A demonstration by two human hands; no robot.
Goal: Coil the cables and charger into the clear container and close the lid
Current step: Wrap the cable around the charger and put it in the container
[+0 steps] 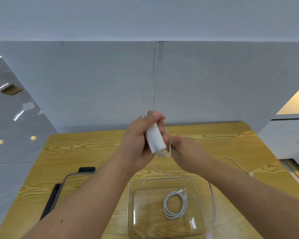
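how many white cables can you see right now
3: a coiled cable in the clear container, a loose cable on the table's right side, and the charger's cord trailing under the hands.

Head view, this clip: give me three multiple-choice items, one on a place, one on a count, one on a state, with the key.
1. Where does the lid lie?
A. On the container
B. On the table, left of the container
C. In the right hand

2. How many coiled cables are in the container?
A. None
B. One
C. Three

3. What state is the charger in?
A. Held up in both hands
B. Lying in the container
C. Lying flat on the table

Key: 1 B, the lid rests on the table beside the open container. 2 B, a single coiled cable lies inside. 3 A, the left hand grips it while the right hand works at its end.
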